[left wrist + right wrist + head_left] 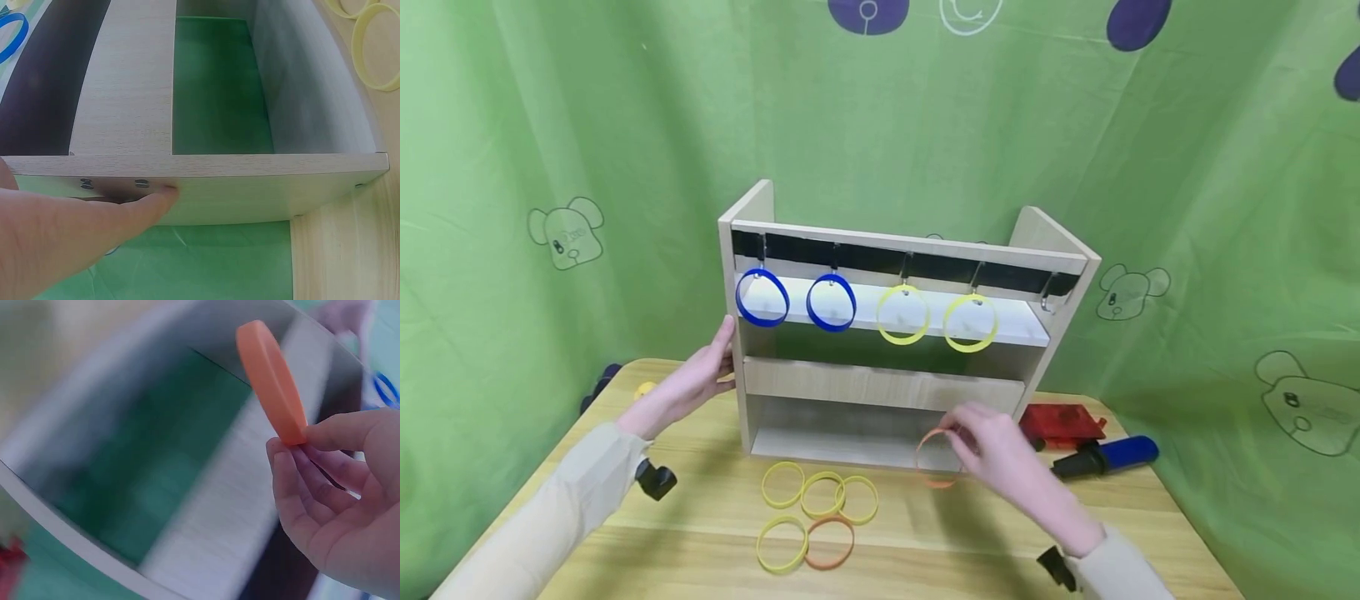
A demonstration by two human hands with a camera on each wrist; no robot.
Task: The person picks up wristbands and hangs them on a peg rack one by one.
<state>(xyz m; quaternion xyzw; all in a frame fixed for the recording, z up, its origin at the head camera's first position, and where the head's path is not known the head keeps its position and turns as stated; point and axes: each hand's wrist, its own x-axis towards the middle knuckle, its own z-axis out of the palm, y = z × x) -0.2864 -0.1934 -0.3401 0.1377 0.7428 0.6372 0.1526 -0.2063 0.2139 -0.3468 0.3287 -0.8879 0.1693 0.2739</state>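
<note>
My right hand [996, 450] pinches an orange wristband [272, 387] between thumb and fingers, in front of the lower right of a wooden rack [880, 383]. The palm of my left hand [696, 379] faces the rack's left side, and the left wrist view shows a fingertip against that side panel [231, 194]. From the rack's hooks hang two blue wristbands [763, 322] at the left and two yellow wristbands [970, 347] further right. The rightmost hook [1047, 298] is bare.
Several yellow wristbands [782, 570] and another orange wristband [829, 567] lie on the wooden table [715, 533] before the rack. Right of the rack are a red object [1062, 422] and a blue-and-black tool [1127, 451]. A green curtain [895, 125] hangs behind.
</note>
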